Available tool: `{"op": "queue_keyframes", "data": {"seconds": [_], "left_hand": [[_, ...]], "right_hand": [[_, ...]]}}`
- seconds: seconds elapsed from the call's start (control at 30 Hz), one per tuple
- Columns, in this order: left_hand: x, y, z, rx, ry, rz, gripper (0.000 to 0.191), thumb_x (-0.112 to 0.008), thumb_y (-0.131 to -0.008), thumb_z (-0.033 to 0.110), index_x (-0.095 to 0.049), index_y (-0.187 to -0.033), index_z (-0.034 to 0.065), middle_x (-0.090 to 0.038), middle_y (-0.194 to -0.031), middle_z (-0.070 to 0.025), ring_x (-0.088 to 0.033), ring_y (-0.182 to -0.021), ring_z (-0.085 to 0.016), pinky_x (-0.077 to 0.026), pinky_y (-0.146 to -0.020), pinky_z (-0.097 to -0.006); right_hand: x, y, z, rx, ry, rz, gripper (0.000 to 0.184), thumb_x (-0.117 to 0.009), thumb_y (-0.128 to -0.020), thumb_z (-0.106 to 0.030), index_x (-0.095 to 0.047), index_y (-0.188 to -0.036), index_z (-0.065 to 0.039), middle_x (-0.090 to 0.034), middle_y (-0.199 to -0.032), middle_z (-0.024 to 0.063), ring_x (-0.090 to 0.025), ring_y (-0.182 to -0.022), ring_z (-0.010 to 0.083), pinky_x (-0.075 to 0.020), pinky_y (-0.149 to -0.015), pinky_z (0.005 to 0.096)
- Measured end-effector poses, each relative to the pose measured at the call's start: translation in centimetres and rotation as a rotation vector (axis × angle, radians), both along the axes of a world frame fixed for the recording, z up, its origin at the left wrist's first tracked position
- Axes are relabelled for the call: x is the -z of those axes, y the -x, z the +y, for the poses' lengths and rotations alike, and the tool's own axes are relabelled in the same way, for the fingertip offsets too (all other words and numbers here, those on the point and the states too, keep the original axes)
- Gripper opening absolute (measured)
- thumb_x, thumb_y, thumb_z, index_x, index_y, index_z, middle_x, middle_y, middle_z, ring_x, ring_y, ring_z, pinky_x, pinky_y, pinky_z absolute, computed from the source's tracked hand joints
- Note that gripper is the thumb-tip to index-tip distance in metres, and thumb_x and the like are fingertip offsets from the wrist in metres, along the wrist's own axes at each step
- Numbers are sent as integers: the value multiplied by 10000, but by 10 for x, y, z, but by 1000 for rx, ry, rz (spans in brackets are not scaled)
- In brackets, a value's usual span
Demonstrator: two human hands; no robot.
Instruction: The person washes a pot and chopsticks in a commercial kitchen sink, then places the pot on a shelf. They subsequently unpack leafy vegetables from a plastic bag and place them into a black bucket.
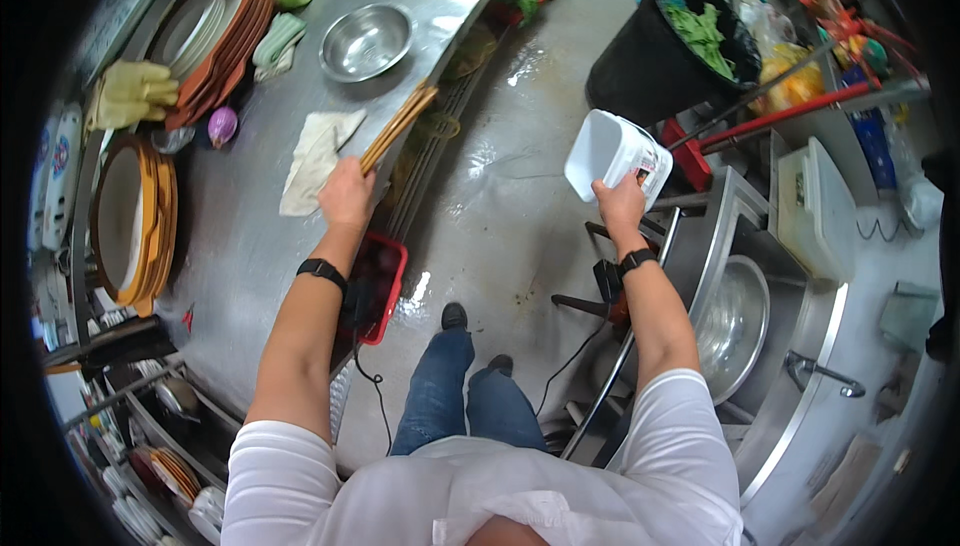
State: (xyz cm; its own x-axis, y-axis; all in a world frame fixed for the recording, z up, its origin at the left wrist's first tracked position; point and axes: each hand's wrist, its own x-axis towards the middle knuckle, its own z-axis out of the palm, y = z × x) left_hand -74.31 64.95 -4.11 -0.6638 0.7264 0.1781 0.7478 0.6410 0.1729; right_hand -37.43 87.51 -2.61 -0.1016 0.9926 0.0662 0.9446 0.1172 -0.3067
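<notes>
A bundle of wooden chopsticks (401, 126) is gripped in my left hand (349, 193), above the near edge of the steel counter (247, 246). Just left of that hand a crumpled white cloth (319, 160) lies on the counter. A steel bowl (367, 42) stands farther along the same counter. My right hand (622, 205) holds a white plastic tub (600, 152) by its side over the floor, tilted so that its open mouth faces left. The tub bears printing, and the part of its inside that shows holds nothing.
Stacked orange-rimmed dishes (131, 223), red-brown dishes (225, 51), a purple onion (222, 126) and yellow gloves (135, 96) line the counter's left side. A black bin (630, 58) with greens stands ahead right. At right is a sink with a steel basin (731, 328). Below my left arm sits a red basket (394, 291).
</notes>
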Motion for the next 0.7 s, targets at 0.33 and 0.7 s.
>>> {"op": "queue_keyframes", "data": {"seconds": [0.33,0.7], "left_hand": [[8,-16,-17,-111,16,28,283,-572,-869,365,-500,-929,99,-584,-935,-129,-601,-807,-369,-473,-663,-483],[-1,-34,-6,-111,93,131,290,-541,-899,353,-491,-939,70,-598,-941,-142,-587,-867,-384,-463,-697,-493]], "right_hand": [[-153,-245,-41,448,-19,1019,294,-633,-856,-243,-560,-878,41,-595,-701,100,-572,-456,182,-478,-385,261],[-7,-524,-94,776,205,-204,542,-676,-701,-373,-605,-922,117,-643,-906,282,-629,-804,391,-490,-785,426]]}}
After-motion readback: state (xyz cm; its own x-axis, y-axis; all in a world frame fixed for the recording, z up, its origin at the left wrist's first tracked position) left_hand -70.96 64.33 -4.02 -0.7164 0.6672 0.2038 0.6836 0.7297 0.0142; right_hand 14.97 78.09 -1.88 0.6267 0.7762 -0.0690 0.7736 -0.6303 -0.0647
